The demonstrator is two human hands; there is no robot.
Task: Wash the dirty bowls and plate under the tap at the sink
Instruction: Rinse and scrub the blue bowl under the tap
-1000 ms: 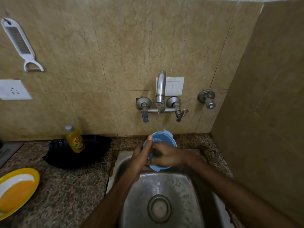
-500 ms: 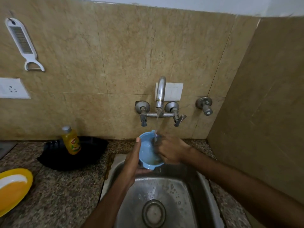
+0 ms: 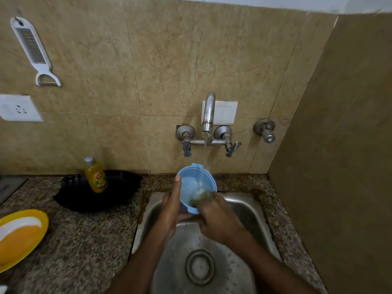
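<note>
- Blue bowl [image 3: 192,187]: light blue plastic, with a small lug on its far rim. Held above the back edge of the sink [image 3: 250,211], tipped so its opening faces the camera. It is directly under the tap [image 3: 208,112].
- Water stream [image 3: 204,158]: falls from the spout into the bowl's interior, landing toward the right of the inside; foam or splash shows there.
- Left hand [image 3: 171,211]: wrapped around the bowl's left side and underside, fingers hidden behind and below it. The thumb lies up along the left rim, tip at the edge. A firm closed clasp on the bowl.
- Right hand [image 3: 216,217]: fingers curled and reaching into the lower right of the bowl, pressed on a dark greenish scrub pad [image 3: 197,200] against the inner wall. Only a small part of the pad shows; how tightly the fingers close on it cannot be told.
- Sink: steel basin, wet with droplets, round drain [image 3: 199,267] at centre, below the forearms.
- Tap: wall-mounted, curved spout between two lever valves; a separate single valve [image 3: 265,130] is fixed to the wall well to the right.
- Yellow plate [image 3: 19,236]: on the granite counter [image 3: 84,240] at the far left, well apart from the sink, with a white patch on its surface.
- Dish soap bottle [image 3: 95,175]: yellow-orange liquid, grey cap, standing upright in a black tray [image 3: 118,192] on the counter, left of the sink.
- Wall items: a white grater-peeler [image 3: 34,52] hanging at upper left, a white socket [image 3: 19,108] beneath it.
</note>
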